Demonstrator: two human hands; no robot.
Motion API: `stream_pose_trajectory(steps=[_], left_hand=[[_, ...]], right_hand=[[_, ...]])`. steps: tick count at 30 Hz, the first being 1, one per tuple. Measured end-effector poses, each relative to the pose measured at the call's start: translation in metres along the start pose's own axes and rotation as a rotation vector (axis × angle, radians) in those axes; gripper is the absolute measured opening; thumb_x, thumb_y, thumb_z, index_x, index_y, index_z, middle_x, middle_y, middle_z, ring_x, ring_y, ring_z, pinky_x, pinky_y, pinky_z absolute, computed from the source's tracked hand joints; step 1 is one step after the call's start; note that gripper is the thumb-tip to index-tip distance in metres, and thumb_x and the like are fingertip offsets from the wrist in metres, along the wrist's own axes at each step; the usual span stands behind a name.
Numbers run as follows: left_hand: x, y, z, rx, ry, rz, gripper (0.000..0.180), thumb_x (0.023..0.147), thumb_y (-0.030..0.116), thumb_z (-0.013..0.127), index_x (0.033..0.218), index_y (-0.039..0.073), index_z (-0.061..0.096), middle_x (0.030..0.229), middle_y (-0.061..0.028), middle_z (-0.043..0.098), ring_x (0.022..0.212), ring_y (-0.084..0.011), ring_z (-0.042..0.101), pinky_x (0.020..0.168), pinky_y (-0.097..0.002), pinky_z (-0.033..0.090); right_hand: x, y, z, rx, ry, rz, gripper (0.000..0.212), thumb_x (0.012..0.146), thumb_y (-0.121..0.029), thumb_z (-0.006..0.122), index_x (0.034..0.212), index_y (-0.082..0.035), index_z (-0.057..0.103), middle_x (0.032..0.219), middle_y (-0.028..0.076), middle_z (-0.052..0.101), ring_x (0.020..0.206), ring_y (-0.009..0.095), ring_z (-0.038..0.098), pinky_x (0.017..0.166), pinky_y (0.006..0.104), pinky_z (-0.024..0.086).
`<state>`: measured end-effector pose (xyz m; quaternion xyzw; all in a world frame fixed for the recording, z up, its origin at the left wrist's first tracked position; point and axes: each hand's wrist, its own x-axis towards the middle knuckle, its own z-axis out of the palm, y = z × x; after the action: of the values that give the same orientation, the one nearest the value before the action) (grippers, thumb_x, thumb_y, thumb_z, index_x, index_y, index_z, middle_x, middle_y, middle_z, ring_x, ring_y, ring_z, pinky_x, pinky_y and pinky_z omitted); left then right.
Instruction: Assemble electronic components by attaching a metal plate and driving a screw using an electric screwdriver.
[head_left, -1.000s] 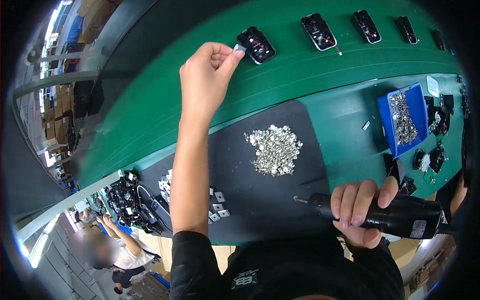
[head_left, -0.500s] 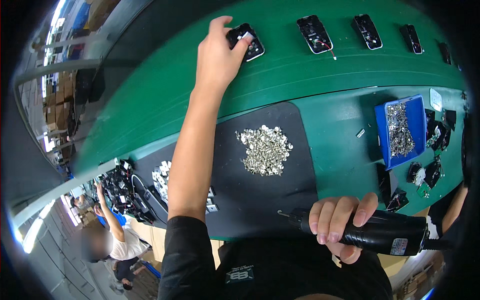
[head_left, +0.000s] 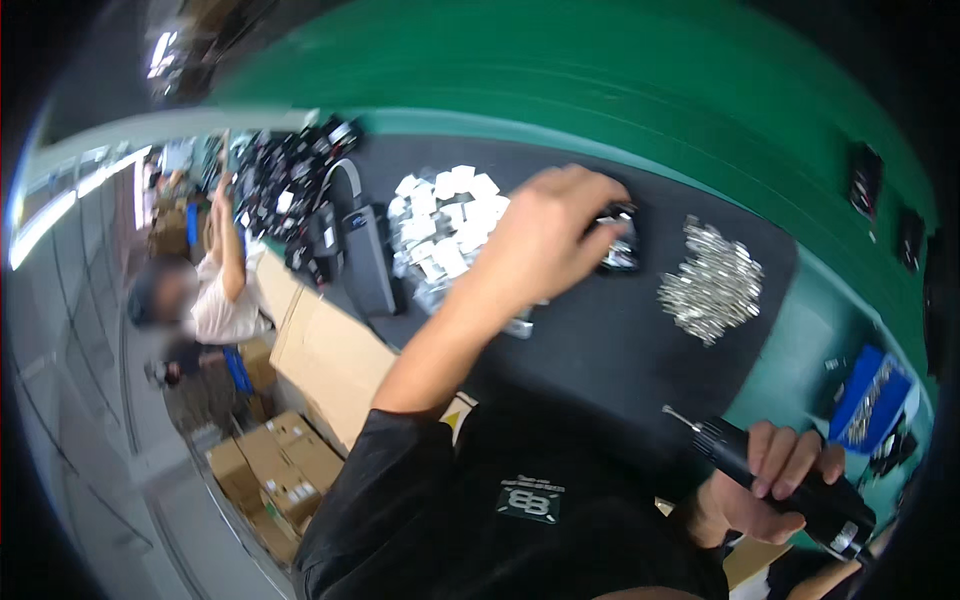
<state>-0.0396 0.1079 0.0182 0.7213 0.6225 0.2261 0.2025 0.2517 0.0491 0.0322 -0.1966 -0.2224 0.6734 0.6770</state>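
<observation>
My left hand (head_left: 560,225) is closed round a small black device housing (head_left: 623,240) over the black mat (head_left: 600,345). Its fingers hide much of the housing. Just right of it lies a pile of silver screws (head_left: 712,285). To the left of the hand is a heap of small white pieces (head_left: 440,225), some in clear wrapping. At the lower right my right hand (head_left: 775,480) grips a black electric screwdriver (head_left: 725,447), its bit pointing up and left toward the mat.
Black parts (head_left: 280,190) are heaped at the far left beside a dark flat box (head_left: 370,265) with a white cable. A blue bin (head_left: 870,400) holds metal pieces at right. Black devices (head_left: 865,180) stand on the green surface. A co-worker (head_left: 215,290) and cardboard boxes (head_left: 275,460) are at left.
My left hand has brought the device housing from the green surface toward me, over the mat. The view has turned left. My right hand still holds the electric screwdriver.
</observation>
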Motion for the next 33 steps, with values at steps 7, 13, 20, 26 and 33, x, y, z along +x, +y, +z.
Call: stream_pose_trajectory(steps=[7,13,20,26,33], left_hand=[[-0.031,0.007,0.026,-0.430,0.229,-0.046,0.049,0.072,0.011,0.068,0.116,-0.001,0.052,0.108,-0.0206,0.054,0.100,-0.0370,0.054,0.083,-0.0407,0.047],[-0.062,0.013,0.017,-0.376,0.458,-0.021,0.045,0.069,0.011,0.070,0.110,0.001,0.057,0.104,-0.0163,0.055,0.097,-0.0334,0.055,0.081,-0.0397,0.046],[-0.109,0.036,0.023,-0.505,0.087,0.007,0.034,0.066,0.014,0.084,0.093,0.001,0.067,0.080,-0.0091,0.068,0.068,-0.0214,0.065,0.059,-0.0287,0.050],[-0.095,0.038,0.055,-0.590,0.058,0.164,0.038,0.063,0.020,0.084,0.091,-0.001,0.068,0.081,-0.0096,0.069,0.069,-0.0219,0.066,0.060,-0.0290,0.052],[-0.090,0.036,0.061,-0.667,0.039,0.196,0.023,0.067,0.009,0.081,0.083,-0.002,0.068,0.075,-0.0096,0.069,0.064,-0.0201,0.066,0.057,-0.0281,0.052]], right_hand=[[0.011,-0.008,-0.010,-0.052,-0.103,-0.020,0.044,0.082,-0.039,0.067,0.121,-0.019,0.058,0.084,-0.003,0.054,0.068,0.015,0.051,0.069,0.0328,0.040],[0.018,-0.020,-0.004,-0.103,0.031,-0.099,0.037,0.068,-0.017,0.074,0.096,-0.005,0.053,0.073,-0.003,0.045,0.065,0.010,0.046,0.067,0.0266,0.035],[0.022,0.017,0.032,0.031,-0.150,0.072,0.046,0.071,-0.016,0.081,0.107,-0.012,0.053,0.073,-0.007,0.054,0.065,0.004,0.055,0.072,0.0198,0.045],[0.019,0.019,0.041,-0.025,-0.135,0.059,0.045,0.072,-0.019,0.080,0.105,-0.014,0.051,0.073,-0.007,0.054,0.064,0.006,0.056,0.069,0.0211,0.048],[0.017,0.020,0.041,-0.075,-0.135,0.069,0.047,0.071,-0.020,0.081,0.106,-0.015,0.051,0.074,-0.006,0.055,0.065,0.007,0.057,0.068,0.0216,0.049]])
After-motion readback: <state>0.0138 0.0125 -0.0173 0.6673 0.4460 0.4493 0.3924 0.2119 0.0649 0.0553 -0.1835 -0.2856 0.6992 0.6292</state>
